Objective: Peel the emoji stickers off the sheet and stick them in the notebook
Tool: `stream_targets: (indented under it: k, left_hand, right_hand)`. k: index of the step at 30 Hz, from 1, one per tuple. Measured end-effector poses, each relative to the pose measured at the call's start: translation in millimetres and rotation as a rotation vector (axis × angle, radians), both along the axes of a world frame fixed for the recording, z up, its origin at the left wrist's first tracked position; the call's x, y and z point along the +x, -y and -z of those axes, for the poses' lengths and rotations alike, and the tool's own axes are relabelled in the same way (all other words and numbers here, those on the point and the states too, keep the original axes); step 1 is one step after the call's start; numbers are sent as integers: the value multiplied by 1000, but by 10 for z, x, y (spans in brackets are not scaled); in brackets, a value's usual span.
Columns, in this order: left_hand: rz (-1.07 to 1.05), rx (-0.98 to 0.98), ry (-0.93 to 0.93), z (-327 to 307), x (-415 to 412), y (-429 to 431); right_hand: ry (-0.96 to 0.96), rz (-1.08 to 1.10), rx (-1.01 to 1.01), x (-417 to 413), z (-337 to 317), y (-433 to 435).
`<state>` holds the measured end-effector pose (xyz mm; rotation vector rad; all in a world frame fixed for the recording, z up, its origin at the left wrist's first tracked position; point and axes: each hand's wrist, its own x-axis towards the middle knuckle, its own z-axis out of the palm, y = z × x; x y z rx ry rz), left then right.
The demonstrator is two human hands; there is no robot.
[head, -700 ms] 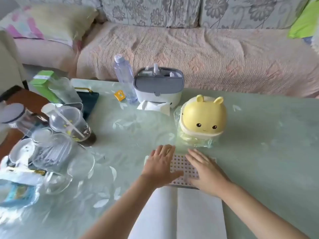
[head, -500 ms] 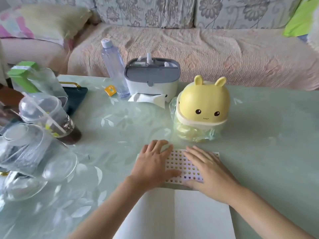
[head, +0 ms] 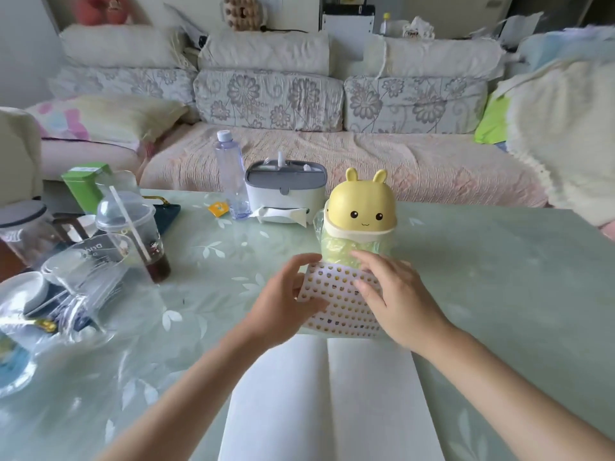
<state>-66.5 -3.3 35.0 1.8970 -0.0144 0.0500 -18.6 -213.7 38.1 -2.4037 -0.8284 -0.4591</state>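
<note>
Sticker sheet: The white paper sticker sheet with rows of tiny yellow emoji faces is sitting in the middle of the frame, between the two hands. Its far edge seems to be tipping up off the pale green glass table.
Left hand: The left hand is gripping the sheet's left edge, with its fingers curling over the top corner and its thumb pressing on the front.
Right hand: The right hand is lying wide and spread over the sheet's right part. I cannot tell if a fingertip is picking at a sticker.
Notebook: The open white paper notebook is lying flat at the bottom middle, just under the sheet.
What matters next: The notebook is lying straight below the hands in the frame, closer to the person. The right hand is nearer the stickers, so it looks like the one for peeling while the left is steadying the sheet.
Behind: A yellow plastic bunny-shaped bin is standing just above the sheet.
How far: No sticker seems to be showing on the pages yet.
</note>
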Motion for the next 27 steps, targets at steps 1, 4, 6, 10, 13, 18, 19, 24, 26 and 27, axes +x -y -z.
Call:
stream_targets:
  k: [1,4,6,10,13,18,19,24,26,27]
  left_hand:
    - [7,-28,9,-66,-116,8]
    - [22,-114,-7,-231,-435,50]
    - [6,-172,-37,-338,-607,87]
    - [-89,-256,-86,-489,-843,107]
    - [-118,-286,-95,-430,-961,129]
    - [-111,-387,-133,-255,-1011,181]
    - [-97,-403,-131,-241,-1004,202]
    - [-19,-424,-111,-183,-843,359]
    - [-2,-380,-94,-160,-711,428]
    - [0,-355,-84,-149,-647,459]
  right_hand:
    - [-24,-3,48,-67,-91,-5]
    - [-109,-12,86,-288,-325,-12]
    - [-125,-14,38,-426,-447,-14]
    - [-146,-27,-24,-630,-589,2]
    - [-74,3,-77,-754,-520,16]
    - [175,16,-16,-953,-363,-15]
    - [200,4,-1,-985,-335,-29]
    - [230,10,50,-935,-145,25]
    - [227,18,86,-833,-89,86]
    - [196,11,119,-776,-73,112]
